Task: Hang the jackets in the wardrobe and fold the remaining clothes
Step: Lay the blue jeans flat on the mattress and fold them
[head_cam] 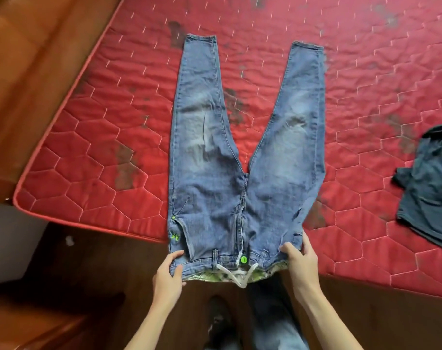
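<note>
Single head-worn wide-angle view, steeply downward, close above the red mattress (93,152).

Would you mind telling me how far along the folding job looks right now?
Done: nothing folded or hung shows in view. In hand: the jeans lie spread flat on the red mattress, legs apart, with the left grip and right grip holding the waistband corners. Remaining: folding the jeans, then the crumpled dark garment at the mattress's right side.

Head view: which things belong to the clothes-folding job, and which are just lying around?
In the job: jeans, gripped at the waistband by left hand and right hand; dark garment waiting.
Just there: red mattress, white scrap on floor.
</note>
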